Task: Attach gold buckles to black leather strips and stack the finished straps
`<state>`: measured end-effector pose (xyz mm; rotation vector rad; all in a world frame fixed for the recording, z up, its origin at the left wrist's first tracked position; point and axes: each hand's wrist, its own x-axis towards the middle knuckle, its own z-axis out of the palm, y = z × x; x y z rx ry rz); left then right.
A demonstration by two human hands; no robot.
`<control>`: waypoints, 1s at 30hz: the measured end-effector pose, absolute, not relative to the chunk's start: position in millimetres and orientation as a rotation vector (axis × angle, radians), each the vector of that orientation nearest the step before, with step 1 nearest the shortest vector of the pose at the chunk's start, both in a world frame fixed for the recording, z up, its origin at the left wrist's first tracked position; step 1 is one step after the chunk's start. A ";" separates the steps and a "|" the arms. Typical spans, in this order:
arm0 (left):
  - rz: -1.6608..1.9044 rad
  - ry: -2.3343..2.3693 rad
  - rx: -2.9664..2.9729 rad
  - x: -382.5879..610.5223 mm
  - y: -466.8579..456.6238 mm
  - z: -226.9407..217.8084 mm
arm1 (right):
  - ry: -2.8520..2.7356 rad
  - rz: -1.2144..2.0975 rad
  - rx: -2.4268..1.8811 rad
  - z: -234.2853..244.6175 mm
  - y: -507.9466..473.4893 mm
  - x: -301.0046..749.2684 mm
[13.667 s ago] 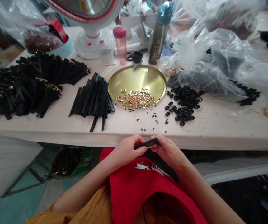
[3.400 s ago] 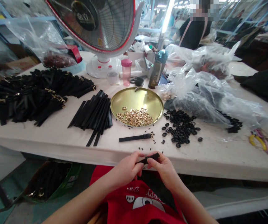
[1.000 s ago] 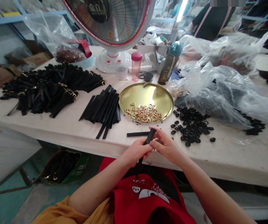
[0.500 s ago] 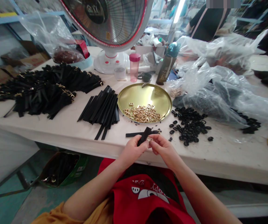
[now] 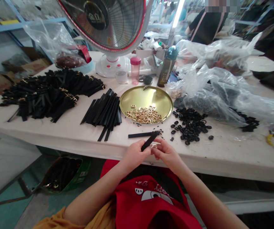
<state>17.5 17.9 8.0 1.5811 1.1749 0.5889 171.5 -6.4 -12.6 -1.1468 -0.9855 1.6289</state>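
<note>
A black strap (image 5: 149,142) is pinched in my left hand (image 5: 137,155), its far end pointing up and to the right. My right hand (image 5: 165,150) holds a small gold buckle (image 5: 153,146) between its fingers, close beside the strap. Whether buckle and strap touch is hard to tell. Just beyond my hands another black strap (image 5: 140,135) lies flat on the table, with a gold buckle by its right end. Behind it stands a round gold tray (image 5: 148,95) with a heap of gold buckles (image 5: 146,115) on its near side.
Loose black straps (image 5: 104,113) lie left of the tray, and bundled straps with buckles (image 5: 43,95) farther left. Small black rings (image 5: 190,124) are scattered on the right, near plastic bags (image 5: 218,92). A fan (image 5: 111,63), a pink bottle (image 5: 135,71) and a dark bottle (image 5: 167,68) stand behind.
The strap in my left hand has swung over to the right. My right hand's fingers have parted a little, so the buckle shows more clearly. The camera view has shifted slightly.
</note>
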 end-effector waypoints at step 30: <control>0.422 0.999 1.262 31.9 29.7 -13.5 | -0.745 1.385 -1.340 -34.4 -8.1 164.7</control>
